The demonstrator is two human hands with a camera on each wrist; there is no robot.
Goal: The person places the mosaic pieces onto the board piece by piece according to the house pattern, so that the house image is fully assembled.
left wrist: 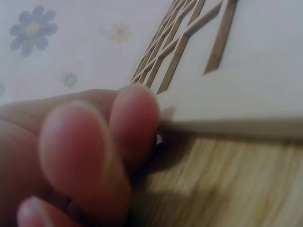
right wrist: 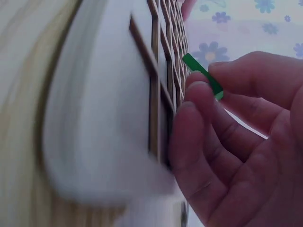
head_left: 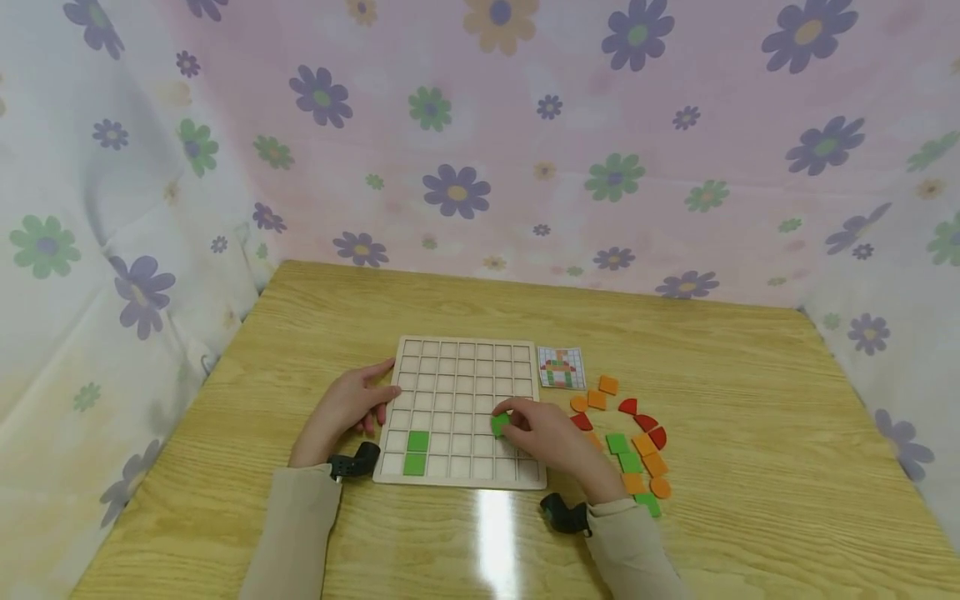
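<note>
Currently: Green Tile Pinched Over the Gridded Board

From where I stand, the right hand (head_left: 542,429) pinches one green tile (head_left: 500,425) between thumb and fingertips, parted only by the tile's thickness. The tile is tilted, above the right half of the gridded board (head_left: 459,482); I cannot tell whether it touches the grid.

The left hand (head_left: 351,402) lies at the board's left edge. Its thumb rests on the rim and its other fingers lie loosely along the side; I cannot tell whether any fingertip reaches underneath.

Two green squares (head_left: 416,452) occupy adjoining cells in the second column from the board's left edge, in the two rows nearest its near edge.

A pattern card (head_left: 561,368) lies on the table (head_left: 757,400) just beside the board's far right corner. Beyond the board's right edge, loose pieces lie flat: green squares (head_left: 617,443), orange squares (head_left: 608,385), orange discs (head_left: 660,487) and red curved pieces (head_left: 647,422). Some sit partly hidden behind the right hand.
</note>
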